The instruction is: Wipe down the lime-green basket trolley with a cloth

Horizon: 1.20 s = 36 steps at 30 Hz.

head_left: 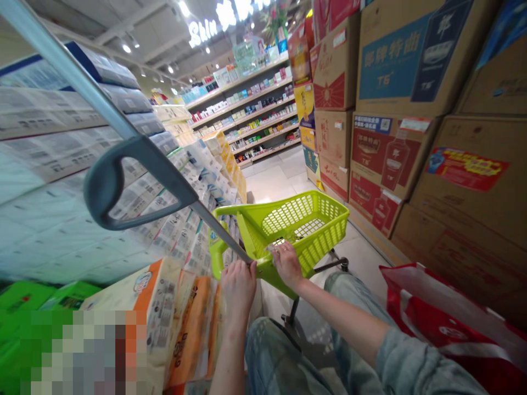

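Observation:
A lime-green shopping cart (329, 233) with a perforated basket stands tilted in view before my knees. My left hand (239, 284) is closed over the cart's near edge, right by the lower end of a grey metal pole (218, 226). That pole slants up to the left and carries a grey loop-shaped handle (142, 144). Over the basket's near side, my right hand (287, 264) has its fingers drawn together. Something small and pale shows at these fingertips, too small to name. A few small dark bits lie on the basket floor behind them.
Stacked packs of tissue paper (156, 230) line the left, with orange-wrapped packs (193, 321) close beside my left arm. Cardboard cartons (391, 159) tower on the right. A red bag (448, 329) is at lower right. Shelves of small goods (255, 104) stand beyond the tiled aisle.

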Motion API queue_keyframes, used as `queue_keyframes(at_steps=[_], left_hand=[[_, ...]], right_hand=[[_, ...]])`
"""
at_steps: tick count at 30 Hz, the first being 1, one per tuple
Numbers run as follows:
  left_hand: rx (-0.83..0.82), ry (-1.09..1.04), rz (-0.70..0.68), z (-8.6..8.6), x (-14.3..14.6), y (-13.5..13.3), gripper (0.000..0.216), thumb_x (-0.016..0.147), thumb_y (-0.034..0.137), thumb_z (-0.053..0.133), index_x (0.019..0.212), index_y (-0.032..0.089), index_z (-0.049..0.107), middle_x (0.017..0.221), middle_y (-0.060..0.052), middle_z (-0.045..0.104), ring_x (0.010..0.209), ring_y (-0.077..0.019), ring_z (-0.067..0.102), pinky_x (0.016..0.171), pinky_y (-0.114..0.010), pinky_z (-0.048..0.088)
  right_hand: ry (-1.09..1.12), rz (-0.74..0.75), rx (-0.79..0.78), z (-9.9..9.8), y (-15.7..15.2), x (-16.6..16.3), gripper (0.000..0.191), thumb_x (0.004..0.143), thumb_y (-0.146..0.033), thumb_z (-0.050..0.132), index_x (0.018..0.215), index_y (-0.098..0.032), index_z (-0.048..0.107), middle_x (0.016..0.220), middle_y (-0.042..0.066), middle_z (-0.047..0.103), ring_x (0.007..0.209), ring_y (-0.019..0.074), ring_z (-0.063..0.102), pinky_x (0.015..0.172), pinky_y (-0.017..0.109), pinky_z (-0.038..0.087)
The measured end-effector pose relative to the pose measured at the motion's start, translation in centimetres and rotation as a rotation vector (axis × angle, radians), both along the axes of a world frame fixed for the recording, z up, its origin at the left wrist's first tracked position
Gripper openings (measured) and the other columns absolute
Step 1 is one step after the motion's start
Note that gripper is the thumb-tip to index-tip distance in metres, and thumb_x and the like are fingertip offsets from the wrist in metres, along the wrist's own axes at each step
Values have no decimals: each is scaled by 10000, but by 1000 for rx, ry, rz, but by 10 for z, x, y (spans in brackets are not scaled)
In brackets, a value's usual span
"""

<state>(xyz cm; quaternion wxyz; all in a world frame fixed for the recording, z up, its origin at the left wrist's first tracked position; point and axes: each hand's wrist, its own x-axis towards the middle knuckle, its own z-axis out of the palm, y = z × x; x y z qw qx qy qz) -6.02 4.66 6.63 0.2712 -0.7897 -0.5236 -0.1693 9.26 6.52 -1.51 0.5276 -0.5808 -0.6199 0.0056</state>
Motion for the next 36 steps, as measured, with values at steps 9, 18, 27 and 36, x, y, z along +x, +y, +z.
queue_keyframes(at_steps=[9, 18, 27, 36], left_hand=[[-41, -29, -42, -4, -6, 3, 376, 936, 412, 376, 755, 180, 609, 712, -56, 632, 748, -213, 560, 696, -343, 309], [-120, -22, -38, 3, -5, -1, 337, 944, 338, 355, 767, 174, 590, 733, -67, 610, 773, -209, 545, 713, -339, 320], [-153, -57, -23, 3, -3, -5, 283, 937, 302, 366, 796, 174, 576, 770, -62, 611, 810, -222, 545, 732, -360, 321], [-194, -43, -47, 6, -10, -7, 282, 931, 295, 384, 796, 161, 592, 763, -73, 624, 805, -217, 569, 722, -341, 345]], right_hand=[[-223, 144, 31, -30, 15, 61, 328, 957, -279, 319, 1030, -201, 629, 946, 62, 685, 925, 208, 595, 1019, 461, 373], [-320, 17, -64, -48, 33, 125, 380, 950, -314, 299, 1026, -181, 647, 899, 82, 683, 891, 217, 589, 1031, 433, 328], [-6, 14, -25, -4, -1, -2, 369, 970, -298, 272, 1056, -200, 616, 960, 63, 667, 959, 206, 574, 1080, 478, 277], [-105, 246, 72, 3, -16, -19, 350, 949, -260, 325, 1208, -215, 556, 1157, 67, 633, 1128, 196, 533, 1096, 477, 288]])
